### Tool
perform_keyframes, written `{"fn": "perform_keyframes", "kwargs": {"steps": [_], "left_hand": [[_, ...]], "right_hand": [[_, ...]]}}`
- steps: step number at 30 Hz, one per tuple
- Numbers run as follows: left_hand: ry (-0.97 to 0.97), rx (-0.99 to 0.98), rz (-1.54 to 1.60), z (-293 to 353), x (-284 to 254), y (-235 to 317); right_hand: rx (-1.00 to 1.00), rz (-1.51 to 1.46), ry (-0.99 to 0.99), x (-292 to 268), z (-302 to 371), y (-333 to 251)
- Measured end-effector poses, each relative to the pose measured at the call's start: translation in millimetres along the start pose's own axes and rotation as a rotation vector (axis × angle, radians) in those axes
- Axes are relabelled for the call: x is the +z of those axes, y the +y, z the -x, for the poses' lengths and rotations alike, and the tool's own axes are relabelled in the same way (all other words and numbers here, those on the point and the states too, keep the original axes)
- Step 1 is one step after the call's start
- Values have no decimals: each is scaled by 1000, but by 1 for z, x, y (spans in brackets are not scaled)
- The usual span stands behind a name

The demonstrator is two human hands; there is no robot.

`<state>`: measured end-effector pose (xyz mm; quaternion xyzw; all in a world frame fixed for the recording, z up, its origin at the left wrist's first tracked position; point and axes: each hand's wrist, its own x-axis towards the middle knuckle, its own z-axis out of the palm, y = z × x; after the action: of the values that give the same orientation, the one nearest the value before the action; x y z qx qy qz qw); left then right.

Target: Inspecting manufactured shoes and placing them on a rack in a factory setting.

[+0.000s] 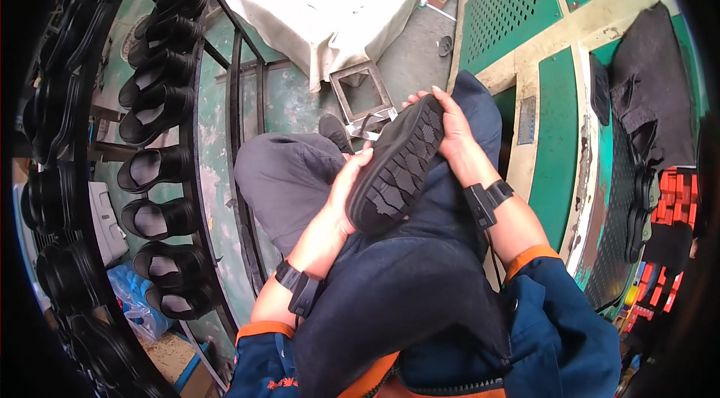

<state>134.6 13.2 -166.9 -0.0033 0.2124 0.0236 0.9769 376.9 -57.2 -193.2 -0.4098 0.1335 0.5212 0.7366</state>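
A black shoe (399,160) is held over my lap, its treaded sole with grey patches turned up toward me. The heel or toe end nearer me is gripped along the left side by my left hand (346,186), thumb on the sole's edge. My right hand (454,128) wraps the far end from the right, fingers curling over the top. The shoe's upper is mostly hidden beneath the sole. Black straps with small boxes circle both my wrists.
Racks of black shoes (156,169) stand on the left beside a dark metal frame. Ahead are a cloth-covered table (322,4) and a square metal stool frame (361,89). Green cabinets (559,120) line the right, with a dark cloth (652,83) on top.
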Motion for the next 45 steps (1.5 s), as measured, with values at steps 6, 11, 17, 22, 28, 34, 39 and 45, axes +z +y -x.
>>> {"fn": "perform_keyframes", "kwargs": {"steps": [6, 11, 17, 22, 28, 34, 39, 45], "left_hand": [[178, -29, -199, -14, -3, 38], [308, 96, -515, 20, 23, 3], [491, 339, -1034, -21, 7, 21], [346, 367, -903, -101, 7, 64], [60, 272, -574, -125, 3, 63], [396, 410, -681, -103, 0, 58], [605, 615, -653, -81, -11, 52], [395, 535, -747, -64, -16, 53]], "right_hand": [[-46, -73, -103, -10, -29, 38], [-33, -11, -208, -20, -19, 50], [-69, 513, -123, 0, -21, 32], [-104, 828, -386, 25, -33, 17], [-354, 862, -457, 23, -34, 25], [-684, 916, -316, 37, -23, 56], [-690, 1001, -253, 46, -7, 79], [-745, 1046, -235, 60, 16, 65]]}}
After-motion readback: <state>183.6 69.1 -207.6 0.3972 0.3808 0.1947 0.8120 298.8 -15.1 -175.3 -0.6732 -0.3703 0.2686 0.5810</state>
